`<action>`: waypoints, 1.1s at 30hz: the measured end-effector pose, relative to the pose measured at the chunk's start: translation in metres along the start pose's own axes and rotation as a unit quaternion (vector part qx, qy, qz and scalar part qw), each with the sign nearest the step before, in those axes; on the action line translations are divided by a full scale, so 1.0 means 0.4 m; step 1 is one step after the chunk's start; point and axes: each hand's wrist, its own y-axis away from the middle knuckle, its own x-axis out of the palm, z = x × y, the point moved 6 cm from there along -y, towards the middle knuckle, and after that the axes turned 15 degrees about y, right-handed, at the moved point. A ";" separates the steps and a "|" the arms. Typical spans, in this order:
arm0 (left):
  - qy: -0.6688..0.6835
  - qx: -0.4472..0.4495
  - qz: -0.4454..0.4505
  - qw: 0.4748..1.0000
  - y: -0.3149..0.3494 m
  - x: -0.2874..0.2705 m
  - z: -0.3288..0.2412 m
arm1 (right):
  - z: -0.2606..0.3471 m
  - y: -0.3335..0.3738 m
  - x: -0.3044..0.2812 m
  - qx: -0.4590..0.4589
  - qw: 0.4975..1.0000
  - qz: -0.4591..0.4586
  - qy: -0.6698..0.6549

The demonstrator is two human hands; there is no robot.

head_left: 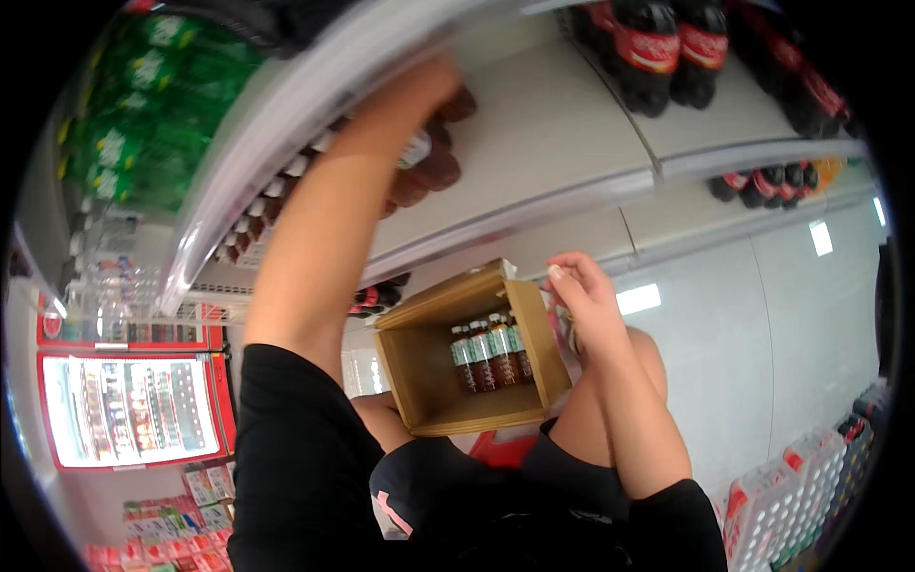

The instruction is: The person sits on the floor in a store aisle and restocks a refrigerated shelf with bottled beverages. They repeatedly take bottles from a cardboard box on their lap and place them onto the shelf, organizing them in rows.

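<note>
My left arm stretches up into the shelf. My left hand (431,84) is blurred, its fingers mostly hidden, close to the base of a brown drink bottle (459,105); whether it grips that bottle I cannot tell. More brown bottles (434,164) with pale labels lie beside my forearm. Below, between my legs, sits an open cardboard box (419,357) holding several brown drink bottles (483,355) with white caps and green-white labels, grouped toward its right side. My right hand (583,294), loosely curled with nothing visible in it, hovers by the box's upper right corner.
The shelf edge (515,221) runs across above the box. Dark bottles with red labels (648,52) stand at upper right, green bottles (157,105) at upper left. A red lit drinks fridge (138,410) is at left; wrapped packs (782,486) stand on the floor at lower right.
</note>
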 end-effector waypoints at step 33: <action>0.232 -0.355 0.173 0.889 1.382 0.079 0.339 | -0.149 -0.030 0.139 -0.049 0.940 -0.003 0.338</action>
